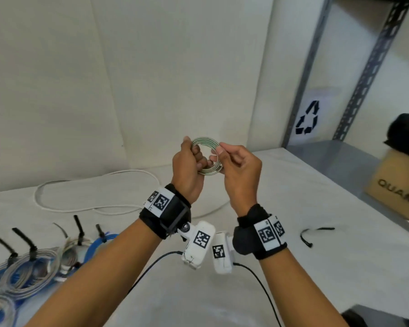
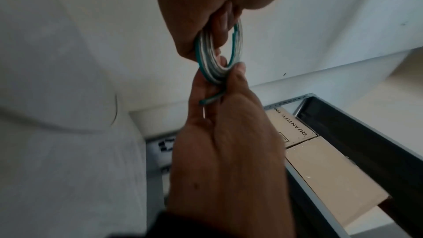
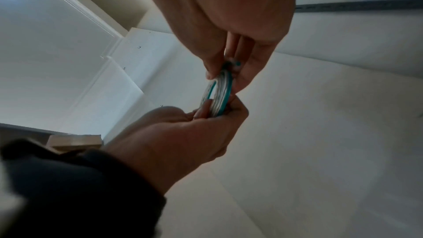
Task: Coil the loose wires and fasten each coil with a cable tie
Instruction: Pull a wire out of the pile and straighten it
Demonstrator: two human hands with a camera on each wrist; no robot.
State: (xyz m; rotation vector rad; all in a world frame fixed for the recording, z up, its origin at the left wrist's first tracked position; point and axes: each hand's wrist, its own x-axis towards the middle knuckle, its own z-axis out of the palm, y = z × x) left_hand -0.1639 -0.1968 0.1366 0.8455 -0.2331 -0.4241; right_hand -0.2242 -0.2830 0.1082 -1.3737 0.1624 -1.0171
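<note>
I hold a small green-and-white wire coil (image 1: 204, 143) up in the air between both hands, above the white table (image 1: 293, 267). My left hand (image 1: 194, 156) grips the coil's left side with curled fingers. My right hand (image 1: 222, 152) pinches its right side between thumb and forefinger. In the left wrist view the coil (image 2: 206, 57) sits edge-on between my left hand (image 2: 194, 24) and my right hand (image 2: 228, 133), and a short wire end (image 2: 209, 101) pokes out of the right hand's fingers. The right wrist view shows the coil (image 3: 220, 93) pinched from both sides.
A loose white cable (image 1: 92, 185) lies looped on the table behind my left arm. Several tied coils (image 1: 33, 263) with black ties sit at the front left. A black cable tie (image 1: 309, 234) lies to the right. A cardboard box (image 1: 397, 185) stands on the metal shelf (image 1: 364, 79).
</note>
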